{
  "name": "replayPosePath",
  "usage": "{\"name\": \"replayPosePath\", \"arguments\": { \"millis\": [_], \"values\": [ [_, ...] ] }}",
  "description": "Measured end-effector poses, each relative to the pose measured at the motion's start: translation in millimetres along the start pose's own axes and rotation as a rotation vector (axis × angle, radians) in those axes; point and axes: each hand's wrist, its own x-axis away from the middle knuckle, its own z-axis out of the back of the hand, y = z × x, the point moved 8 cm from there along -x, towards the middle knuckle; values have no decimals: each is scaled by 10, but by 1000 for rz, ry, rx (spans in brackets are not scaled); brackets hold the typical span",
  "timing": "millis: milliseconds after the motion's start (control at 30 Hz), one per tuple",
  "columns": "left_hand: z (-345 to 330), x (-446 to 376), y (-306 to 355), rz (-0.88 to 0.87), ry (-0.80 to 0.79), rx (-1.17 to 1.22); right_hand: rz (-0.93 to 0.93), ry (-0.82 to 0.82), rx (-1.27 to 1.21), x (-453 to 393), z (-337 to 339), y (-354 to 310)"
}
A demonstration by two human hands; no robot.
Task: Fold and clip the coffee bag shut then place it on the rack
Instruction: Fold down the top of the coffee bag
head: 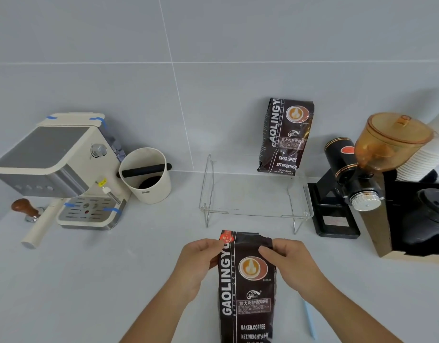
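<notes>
So the coffee bag stands upright on the counter right in front of the person, just short of the clear rack. Both hands are pinched on its top corners: left hand on the left edge, right hand on the right with the thumb across the front. The top looks torn and ragged, not folded down yet.

Things I'd worry about from here:

- That uneven edge. If the fold starts crooked, the roll probably bunches on one side and a clip won't bite evenly.
- The bag is tall and narrow. Push down too hard while folding and it could tip, and with the mouth open beans would go everywhere.
- The clip. I think the pale blue stick lying on the counter by the right forearm is it, can't say for sure. Grabbing it means letting go with one hand, and the fold may spring open.
- The rack already has another bag standing at the back right, so a sloppy placement could knock it over.
</notes>
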Motion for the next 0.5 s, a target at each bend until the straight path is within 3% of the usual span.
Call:
{"name": "replayPosePath", "arguments": {
  "millis": [500],
  "values": [
    [-161, 408, 393, -156, -5, -17, 151, 27, -26, 387, 206, -364]
  ]
}}
